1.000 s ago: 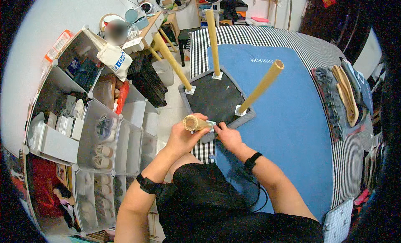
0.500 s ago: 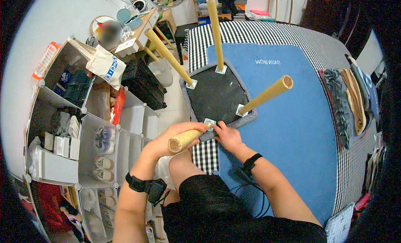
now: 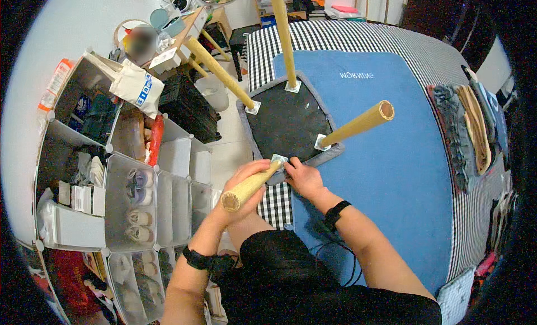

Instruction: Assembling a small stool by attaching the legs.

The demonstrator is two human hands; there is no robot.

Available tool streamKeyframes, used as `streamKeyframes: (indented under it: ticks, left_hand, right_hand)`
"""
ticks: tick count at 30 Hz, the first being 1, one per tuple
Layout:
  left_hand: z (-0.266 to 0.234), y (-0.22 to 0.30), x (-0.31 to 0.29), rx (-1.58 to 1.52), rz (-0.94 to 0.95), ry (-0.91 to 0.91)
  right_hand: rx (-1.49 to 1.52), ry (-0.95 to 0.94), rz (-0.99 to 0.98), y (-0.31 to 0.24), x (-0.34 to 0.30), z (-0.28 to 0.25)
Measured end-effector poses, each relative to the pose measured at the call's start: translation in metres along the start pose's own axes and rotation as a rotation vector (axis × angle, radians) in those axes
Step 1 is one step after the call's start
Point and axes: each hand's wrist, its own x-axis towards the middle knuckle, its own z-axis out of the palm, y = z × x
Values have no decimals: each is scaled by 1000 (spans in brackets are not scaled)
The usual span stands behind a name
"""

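Note:
An upturned stool with a black underside [image 3: 288, 121] and grey padded edge [image 3: 330, 155] lies at the edge of the bed. Round yellowish wooden legs rise from white metal plates at its corners. My left hand [image 3: 237, 177] is wrapped round the near leg [image 3: 246, 189], close to its plate [image 3: 279, 159]; this leg tilts toward me. At the same corner, beside that plate, my right hand [image 3: 306, 181] grips the seat's padded edge with bent fingers. Some of its fingertips are hidden. The other legs, such as the right one [image 3: 361, 124], stand without a hand on them.
A blue mat [image 3: 386, 174] covers the black-and-white checked bedding [image 3: 277, 205]. Folded clothes [image 3: 472, 129] lie at the right. To the left stands a cube shelf [image 3: 173, 199] with shoes, and a cloth bag [image 3: 137, 90] on top. A black crate [image 3: 190, 107] and a bin [image 3: 212, 93] stand behind it.
My left hand has shifted its hold round the near leg, its fingers now showing on both sides. My right hand stays at the seat corner. The whole view has shifted slightly.

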Motion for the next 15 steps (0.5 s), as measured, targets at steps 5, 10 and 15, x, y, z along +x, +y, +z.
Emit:
streamKeyframes:
  ticks: [5, 10, 15]
  left_hand:
    - [2, -5, -9, -74, -111, -36]
    - [15, -2, -8, 22, -184, 155]
    - [18, 8, -8, -98, -529, 226]
  right_hand:
    - [7, -14, 4, -8, -1, -6]
    - [7, 36, -8, -5, -3, 1]
    - [11, 37, -4, -3, -4, 2]
